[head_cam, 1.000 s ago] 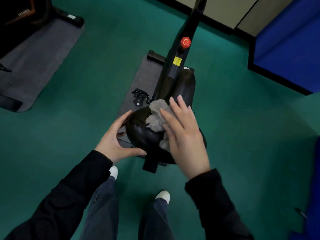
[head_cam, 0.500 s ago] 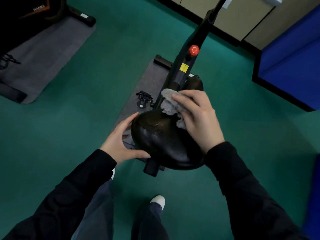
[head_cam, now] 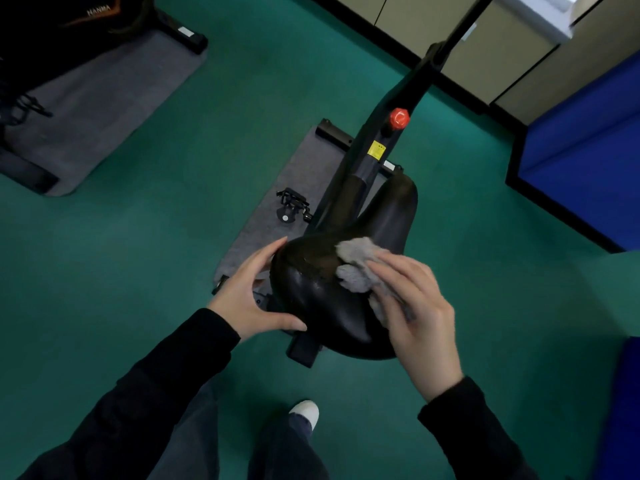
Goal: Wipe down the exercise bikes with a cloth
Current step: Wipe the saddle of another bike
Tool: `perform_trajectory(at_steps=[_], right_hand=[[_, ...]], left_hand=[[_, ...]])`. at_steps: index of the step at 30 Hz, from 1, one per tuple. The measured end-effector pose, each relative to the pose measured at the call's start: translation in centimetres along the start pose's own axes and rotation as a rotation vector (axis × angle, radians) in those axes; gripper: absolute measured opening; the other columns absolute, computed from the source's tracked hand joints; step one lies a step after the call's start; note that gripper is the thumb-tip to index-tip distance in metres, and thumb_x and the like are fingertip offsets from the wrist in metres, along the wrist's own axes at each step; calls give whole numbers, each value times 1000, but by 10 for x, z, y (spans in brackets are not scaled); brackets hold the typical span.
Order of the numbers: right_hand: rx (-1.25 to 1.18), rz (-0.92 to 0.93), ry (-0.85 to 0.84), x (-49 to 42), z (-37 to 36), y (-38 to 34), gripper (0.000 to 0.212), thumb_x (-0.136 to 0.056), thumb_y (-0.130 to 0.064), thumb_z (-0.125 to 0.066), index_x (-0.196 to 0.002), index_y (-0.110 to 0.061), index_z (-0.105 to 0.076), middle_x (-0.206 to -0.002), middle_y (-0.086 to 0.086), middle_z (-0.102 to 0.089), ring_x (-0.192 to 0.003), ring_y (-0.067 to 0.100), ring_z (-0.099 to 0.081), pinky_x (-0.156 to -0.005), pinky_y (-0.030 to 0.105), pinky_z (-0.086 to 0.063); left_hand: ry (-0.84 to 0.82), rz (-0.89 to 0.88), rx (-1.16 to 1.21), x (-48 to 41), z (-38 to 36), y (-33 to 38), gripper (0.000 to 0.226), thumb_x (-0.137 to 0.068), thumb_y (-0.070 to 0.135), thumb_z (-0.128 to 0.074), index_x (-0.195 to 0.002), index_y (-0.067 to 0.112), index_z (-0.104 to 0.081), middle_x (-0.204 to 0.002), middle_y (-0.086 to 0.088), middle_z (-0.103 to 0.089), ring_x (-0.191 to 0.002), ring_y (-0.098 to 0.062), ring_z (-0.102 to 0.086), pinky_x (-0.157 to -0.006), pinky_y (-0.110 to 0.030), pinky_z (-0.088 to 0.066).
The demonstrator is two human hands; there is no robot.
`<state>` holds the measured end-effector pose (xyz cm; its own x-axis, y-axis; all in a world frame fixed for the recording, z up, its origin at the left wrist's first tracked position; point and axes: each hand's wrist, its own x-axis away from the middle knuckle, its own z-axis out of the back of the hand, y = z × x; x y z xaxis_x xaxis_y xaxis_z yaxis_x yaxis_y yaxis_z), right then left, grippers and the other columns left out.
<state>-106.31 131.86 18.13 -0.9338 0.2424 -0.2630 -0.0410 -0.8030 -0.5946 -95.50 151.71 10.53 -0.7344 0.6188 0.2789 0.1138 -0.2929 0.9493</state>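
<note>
Your right hand (head_cam: 419, 306) is on the cloth (head_cam: 356, 268): fingers lightly bent and spread across it, with a fold bunched between them and the thumb, pressing it down onto the saddle (head_cam: 325, 306). The grey cloth sticks out past your fingertips, toward the middle of the seat's wide rear part; the rest is tucked under your palm, on the saddle's right flank.

Your left hand (head_cam: 249, 289) holds nothing. It's wide open, fingers straight along the saddle's left edge, thumb stretched along the rear rim, bracing the seat from the side opposite the cloth.

Beyond your right fingertips the saddle narrows to its nose, and past that the black bike frame (head_cam: 412, 88) climbs away, carrying a red knob (head_cam: 399, 117) and a yellow sticker (head_cam: 376, 150). Ahead of your left fingertips, lower down, a pedal (head_cam: 292, 206) hangs over the grey mat (head_cam: 277, 188) on the green floor (head_cam: 156, 237).

Below your wrists you can see a white shoe (head_cam: 306, 412). Well off to the far left of your left hand, a second machine (head_cam: 52, 15) stands on its own mat (head_cam: 104, 88).
</note>
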Motion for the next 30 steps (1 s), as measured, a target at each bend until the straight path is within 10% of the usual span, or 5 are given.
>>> perform_trajectory(at_steps=[5, 11, 20, 24, 30], right_hand=[[-2, -319, 254, -11, -16, -15, 24, -87, -2, -63, -110, -8, -69, -112, 4, -64, -110, 21, -58, -99, 16, -40], [-22, 8, -76, -28, -33, -40, 20, -89, -11, -63, -108, -11, -70, -113, 0, -65, -111, 15, -54, -98, 32, -44], [34, -102, -36, -38, -30, -41, 19, -87, -6, -64, -105, -10, -71, -108, 0, -66, -106, 18, -57, -97, 25, -42], [-4, 79, -293, -45, -36, -51, 19, -89, -8, -62, -106, -12, -71, -114, -1, -65, -112, 17, -55, -95, 39, -44], [-92, 182, -303, -32, -6, -27, 17, -90, -11, -61, -104, -12, -71, -114, -5, -64, -111, 15, -56, -98, 26, -42]], left_hand=[[-1, 3, 16, 0, 0, 0, 110, -34, 56, -85, -130, 54, -30, -141, 14, -43, -131, -2, -37, -111, -40, -34], [5, -3, 86, 2, -2, 0, 109, -37, 50, -86, -132, 48, -32, -138, 5, -47, -130, -9, -43, -109, -43, -36], [119, 60, 249, 15, -20, -12, 118, -28, 71, -82, -132, 36, -39, -138, 2, -48, -126, -11, -47, -103, -32, -41], [225, 93, 365, 22, -33, -17, 106, -23, 74, -80, -117, 36, -46, -114, 12, -59, -108, -8, -58, -89, -20, -44], [251, 97, 436, 29, -43, -17, 104, -30, 73, -80, -121, 40, -42, -119, 8, -60, -103, 1, -57, -87, -21, -44]])
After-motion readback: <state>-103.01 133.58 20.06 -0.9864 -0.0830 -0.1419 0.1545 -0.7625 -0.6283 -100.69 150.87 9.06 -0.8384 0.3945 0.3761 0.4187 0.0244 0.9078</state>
